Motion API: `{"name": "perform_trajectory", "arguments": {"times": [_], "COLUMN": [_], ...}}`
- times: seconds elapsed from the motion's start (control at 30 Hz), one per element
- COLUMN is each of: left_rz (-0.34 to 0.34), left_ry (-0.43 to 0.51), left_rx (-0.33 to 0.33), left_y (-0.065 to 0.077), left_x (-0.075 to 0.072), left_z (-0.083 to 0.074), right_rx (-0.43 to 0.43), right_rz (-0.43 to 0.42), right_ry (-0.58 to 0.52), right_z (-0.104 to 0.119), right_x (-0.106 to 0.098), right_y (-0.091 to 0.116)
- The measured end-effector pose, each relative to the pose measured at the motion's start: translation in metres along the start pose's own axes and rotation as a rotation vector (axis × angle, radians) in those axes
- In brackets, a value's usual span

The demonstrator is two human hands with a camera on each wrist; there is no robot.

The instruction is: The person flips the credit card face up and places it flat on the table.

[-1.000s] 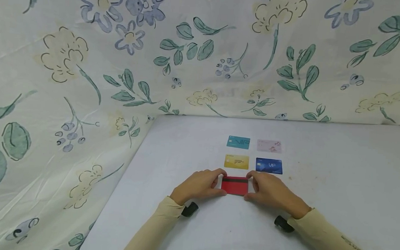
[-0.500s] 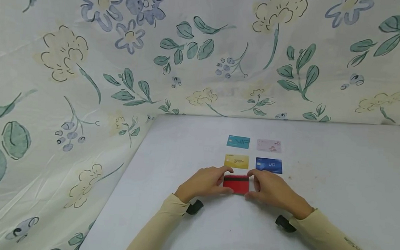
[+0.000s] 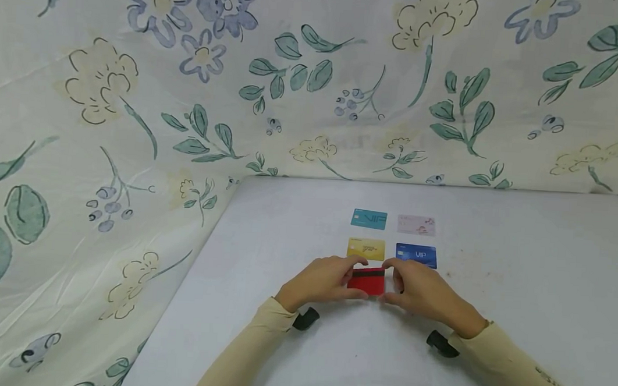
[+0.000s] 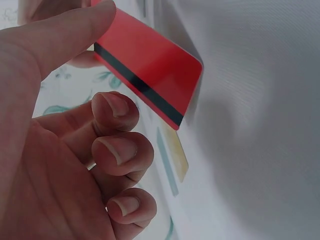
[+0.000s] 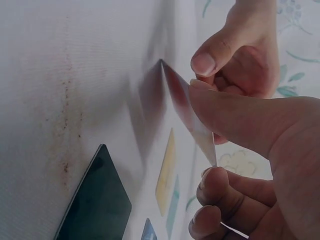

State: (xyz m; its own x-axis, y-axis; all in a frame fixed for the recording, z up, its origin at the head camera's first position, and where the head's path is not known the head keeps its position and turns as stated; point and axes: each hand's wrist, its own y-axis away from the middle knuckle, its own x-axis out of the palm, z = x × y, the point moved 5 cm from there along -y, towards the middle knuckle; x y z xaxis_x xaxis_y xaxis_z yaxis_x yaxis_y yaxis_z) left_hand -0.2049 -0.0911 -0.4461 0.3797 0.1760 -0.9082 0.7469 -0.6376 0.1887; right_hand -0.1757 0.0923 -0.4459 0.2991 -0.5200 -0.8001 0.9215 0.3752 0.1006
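Observation:
A red card (image 3: 366, 282) with a black stripe is held between my two hands, tilted up close over the white table (image 3: 353, 358). My left hand (image 3: 317, 280) grips its left part, thumb along the near edge and forefinger by the striped far edge. My right hand (image 3: 424, 287) pinches its right end, thumb and forefinger at opposite edges. In the left wrist view the left thumb overlaps the red card (image 4: 155, 60), and the other fingers are curled just beneath it. The right wrist view shows the red card (image 5: 182, 97) nearly edge-on.
Behind the hands lie a yellow card (image 3: 366, 248), a blue VIP card (image 3: 416, 255), a teal VIP card (image 3: 369, 219) and a pale pink card (image 3: 416, 225). A dark flat panel (image 5: 97, 200) shows in the right wrist view. A floral cloth (image 3: 313, 111) hangs behind the table.
The left hand has moved rightward along the red card, its fingers now farther over it. The card has shifted slightly right and away from me, and tilted a little. The right hand barely moves.

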Motion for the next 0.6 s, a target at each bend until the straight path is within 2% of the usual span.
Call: {"name": "perform_trajectory", "arguments": {"times": [0.37, 0.6], "left_rz": [0.0, 0.007], "left_ry": [-0.027, -0.024], "left_rx": [0.022, 0.014], "left_y": [-0.0046, -0.0067], "left_x": [-0.0002, 0.0009], "left_z": [-0.0083, -0.0103], "right_rx": [-0.033, -0.047], "right_rz": [-0.017, -0.028], "right_ry": [0.0, 0.007], "right_z": [0.0023, 0.0033], "right_x": [-0.0029, -0.0044], "right_y": [0.0015, 0.0014]}}
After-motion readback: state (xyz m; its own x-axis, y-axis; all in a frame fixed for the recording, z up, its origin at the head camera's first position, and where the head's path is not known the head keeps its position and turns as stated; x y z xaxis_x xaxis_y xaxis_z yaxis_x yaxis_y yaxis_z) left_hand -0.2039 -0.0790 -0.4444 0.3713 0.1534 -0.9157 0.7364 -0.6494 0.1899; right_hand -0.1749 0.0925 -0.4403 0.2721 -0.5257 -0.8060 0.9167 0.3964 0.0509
